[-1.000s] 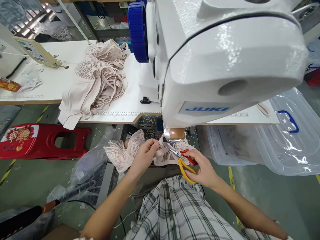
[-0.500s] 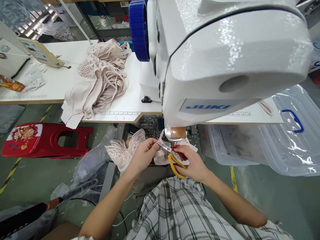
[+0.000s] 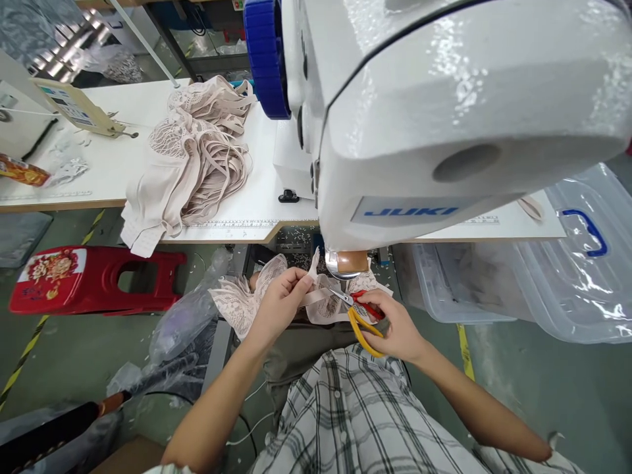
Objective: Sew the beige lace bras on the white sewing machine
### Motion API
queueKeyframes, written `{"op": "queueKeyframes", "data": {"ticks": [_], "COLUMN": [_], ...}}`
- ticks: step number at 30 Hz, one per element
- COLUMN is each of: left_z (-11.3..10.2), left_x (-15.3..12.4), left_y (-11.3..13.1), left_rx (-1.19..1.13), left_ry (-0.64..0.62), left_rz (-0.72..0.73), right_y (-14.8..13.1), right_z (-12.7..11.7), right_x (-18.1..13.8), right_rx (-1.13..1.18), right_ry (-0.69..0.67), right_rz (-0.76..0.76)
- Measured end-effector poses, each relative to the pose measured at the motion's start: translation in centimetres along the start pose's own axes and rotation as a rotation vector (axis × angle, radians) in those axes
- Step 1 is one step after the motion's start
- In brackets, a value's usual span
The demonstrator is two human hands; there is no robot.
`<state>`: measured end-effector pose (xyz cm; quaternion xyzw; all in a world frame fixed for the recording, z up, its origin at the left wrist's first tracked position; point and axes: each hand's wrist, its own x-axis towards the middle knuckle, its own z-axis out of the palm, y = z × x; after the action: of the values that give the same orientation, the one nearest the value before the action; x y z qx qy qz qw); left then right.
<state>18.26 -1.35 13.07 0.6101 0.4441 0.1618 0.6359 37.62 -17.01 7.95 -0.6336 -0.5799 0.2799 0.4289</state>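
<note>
In front of the sewing machine point(image 3: 419, 118), a pale lace garment point(image 3: 239, 306) is pinched by the left hand point(image 3: 280, 304), and scissors point(image 3: 349, 300) are gripped by the right hand point(image 3: 399, 327).

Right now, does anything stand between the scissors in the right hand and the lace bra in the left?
Nothing visible: the scissors in the right hand point toward the lace bra pinched by the left hand. The sewing machine head stands on the far side, not between them.

I find myself in a garment-sewing workshop: a JUKI sewing machine point(image 3: 444, 131) and a lace garment point(image 3: 234, 305) before me, heaped garments point(image 3: 197, 168) on a ruler-marked white worktable point(image 3: 261, 155), hazard-striped tape point(image 3: 24, 357) on the green floor point(image 3: 563, 388).
</note>
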Motion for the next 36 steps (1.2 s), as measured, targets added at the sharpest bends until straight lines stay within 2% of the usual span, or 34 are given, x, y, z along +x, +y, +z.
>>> {"op": "queueKeyframes", "data": {"ticks": [6,11,17,23,25,28,31,33,36], "left_z": [0.3,0.2,-0.1,-0.2,-0.4,-0.7,-0.8,-0.8,-1.0], "left_x": [0.1,0.1,-0.1,0.0,0.2,0.1,-0.3,-0.2,0.8], "left_y": [-0.4,-0.3,0.5,0.7,0.5,0.2,0.2,0.2,0.2], "left_rx": [-0.014,0.063,0.117,0.088,0.125,0.349,0.544,0.53,0.382], "left_ry": [-0.057,-0.032,0.021,0.069,0.094,0.168,0.245,0.195,-0.017], "left_rz": [-0.044,-0.011,-0.013,0.052,0.088,0.195,0.296,0.312,0.258], "right_y": [-0.8,-1.0,-1.2,-0.6,-0.1,1.0,2.1,2.2,1.0], "right_z": [0.9,1.4,0.7,-0.7,-1.8,-4.5,-8.1,-10.8,-14.1], "right_x": [1.6,2.5,2.4,1.0,0.5,0.2,1.5,3.3,6.4], "right_rx": [-0.029,-0.04,-0.025,-0.063,-0.077,-0.183,-0.332,-0.457,-0.627], "right_ry": [-0.051,-0.042,-0.082,-0.012,-0.042,-0.08,0.046,0.176,0.35], "right_rz": [-0.025,-0.003,0.063,0.106,0.123,0.189,0.262,0.25,0.194]}}
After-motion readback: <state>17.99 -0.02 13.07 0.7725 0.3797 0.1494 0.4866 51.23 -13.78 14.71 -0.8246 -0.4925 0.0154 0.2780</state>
